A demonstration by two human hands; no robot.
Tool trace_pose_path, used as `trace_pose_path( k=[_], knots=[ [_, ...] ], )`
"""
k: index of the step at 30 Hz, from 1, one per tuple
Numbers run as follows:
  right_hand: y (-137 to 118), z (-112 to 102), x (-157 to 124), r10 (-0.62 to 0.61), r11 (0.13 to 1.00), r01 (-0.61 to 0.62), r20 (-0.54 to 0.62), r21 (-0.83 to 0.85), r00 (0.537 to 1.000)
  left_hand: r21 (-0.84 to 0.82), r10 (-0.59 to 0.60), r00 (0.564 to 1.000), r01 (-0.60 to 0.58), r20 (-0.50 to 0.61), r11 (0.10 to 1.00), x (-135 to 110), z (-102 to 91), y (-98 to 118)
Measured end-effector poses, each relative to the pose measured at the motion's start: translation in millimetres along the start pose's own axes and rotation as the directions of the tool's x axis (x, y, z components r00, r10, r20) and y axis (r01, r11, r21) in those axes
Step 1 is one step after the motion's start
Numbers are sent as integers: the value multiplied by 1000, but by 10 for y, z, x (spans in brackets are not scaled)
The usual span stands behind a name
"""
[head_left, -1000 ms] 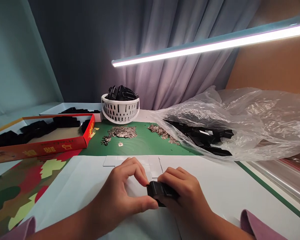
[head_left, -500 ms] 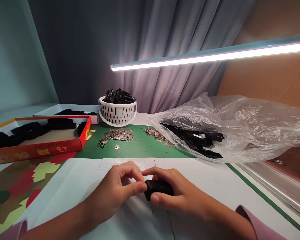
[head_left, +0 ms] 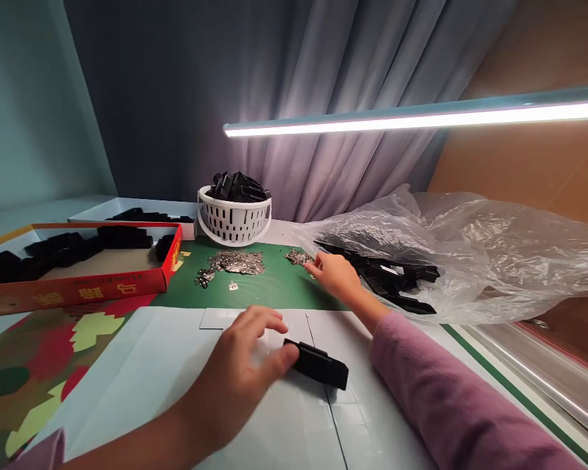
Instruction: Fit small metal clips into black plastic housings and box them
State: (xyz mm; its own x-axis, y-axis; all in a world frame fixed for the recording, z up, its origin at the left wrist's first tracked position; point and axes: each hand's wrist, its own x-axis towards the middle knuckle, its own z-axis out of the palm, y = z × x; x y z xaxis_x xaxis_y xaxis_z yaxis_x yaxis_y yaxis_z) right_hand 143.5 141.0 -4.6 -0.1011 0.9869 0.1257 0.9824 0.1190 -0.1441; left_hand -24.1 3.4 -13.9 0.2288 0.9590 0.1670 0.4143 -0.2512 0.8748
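My left hand [head_left: 247, 369] is in the middle foreground, its thumb and fingers closed about the left end of a black plastic part [head_left: 321, 365]. The part is oblong and blocky, slanting down to the right over the white sheet. My right hand [head_left: 336, 274] reaches out to the right-hand pile of small metal pieces [head_left: 298, 256] on the green mat. Thumb and fingertips come together at that pile's edge; anything between them is too small to make out. A wider heap of flat metal pieces [head_left: 240, 261] lies to the left.
A white basket [head_left: 235, 225] full of black parts stands behind the heaps. At left, a red box [head_left: 174, 258] and a white box [head_left: 93, 212] hold black parts. A clear plastic bag [head_left: 475, 261] with more parts lies right, below a lit tube lamp [head_left: 396, 123].
My right hand has let go of the black part and moved forward to the right-hand metal pile. The part stays with my left hand, now turned at a slant.
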Motion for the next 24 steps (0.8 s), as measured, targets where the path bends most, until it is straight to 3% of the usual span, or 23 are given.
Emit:
trace_pose_path(
  k=[4,7,13,18,22,24],
  knots=[
    [-111,119,98,59,990,-55,23,-128,998,214,196,963,-235,186,948,-38,39,-25],
    [-115,163,136,78,984,-71,39,-165,996,243,235,939,-296,251,924,-31,72,-26],
    [-89,57,36,29,995,-31,-27,-92,999,346,234,961,-272,147,898,-42,87,15],
    [-103,-127,-433,-74,990,92,-157,107,985,446,202,979,-198,40,873,-56,116,-48],
    [-148,-233,-891,-181,920,230,-177,317,967,354,138,990,-128,-5,926,-32,117,-83],
    [-152,-284,-1054,-212,832,305,-243,463,947,269,119,993,-108,-23,957,-20,102,-78]
  ],
)
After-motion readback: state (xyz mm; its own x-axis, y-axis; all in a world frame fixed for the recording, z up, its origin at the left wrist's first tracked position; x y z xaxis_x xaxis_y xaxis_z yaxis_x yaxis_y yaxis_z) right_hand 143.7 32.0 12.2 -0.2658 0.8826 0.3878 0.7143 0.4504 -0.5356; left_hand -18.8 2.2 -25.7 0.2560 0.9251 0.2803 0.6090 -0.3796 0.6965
